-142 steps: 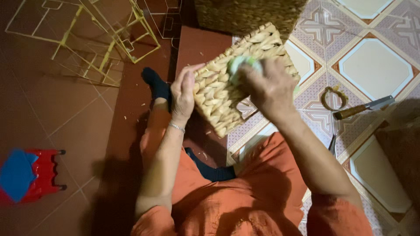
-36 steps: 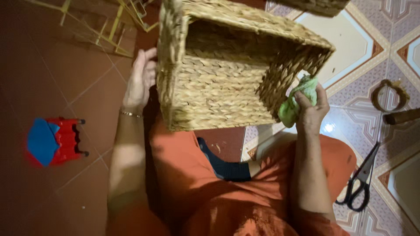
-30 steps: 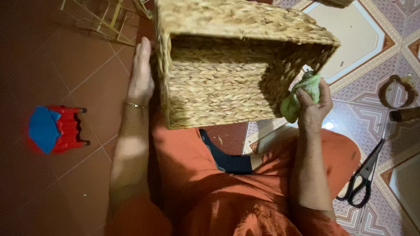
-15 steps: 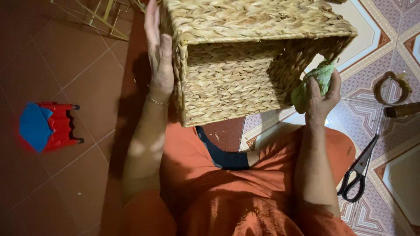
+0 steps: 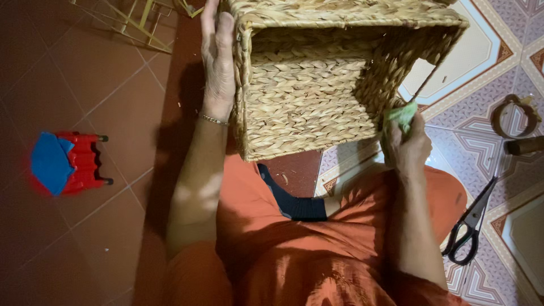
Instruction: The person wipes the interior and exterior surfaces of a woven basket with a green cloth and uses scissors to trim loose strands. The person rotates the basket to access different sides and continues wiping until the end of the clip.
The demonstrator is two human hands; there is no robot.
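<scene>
basket: big woven basket point(image 5: 317, 96) tipped on its side over the person's lap, open mouth facing the camera so the inside walls and bottom show; its top edge runs off the top of the frame, so the full shape is cut off

left hand: left hand point(image 5: 218, 56) lies flat with fingers stretched out along the basket's left outer wall, palm pressed to the weave; fingertips are clipped by the top edge; thin bracelet point(image 5: 213, 119) at the wrist

right hand: right hand point(image 5: 409, 144) is bunched around a small green cloth point(image 5: 400, 116), pinching it right at the basket's lower right corner; most of the cloth is buried in the fist, so can't really tell its shape, and can't tell if it actually touches the weave

lap: orange clothing point(image 5: 317, 255) fills the bottom; a dark sock point(image 5: 294, 201) pokes out under the basket, the rest of that foot hidden

floor right: black-handled scissors point(image 5: 473, 226) on the patterned tiles, well apart from the hands; a brownish ring-shaped thing point(image 5: 513, 113) and a stubby handle point(image 5: 524, 146) near the right edge, both blurry and partly cut off

floor left: a red and blue plastic object point(image 5: 65, 164), blurred; yellow wire frame point(image 5: 141, 20) at the top, only partly in view
</scene>
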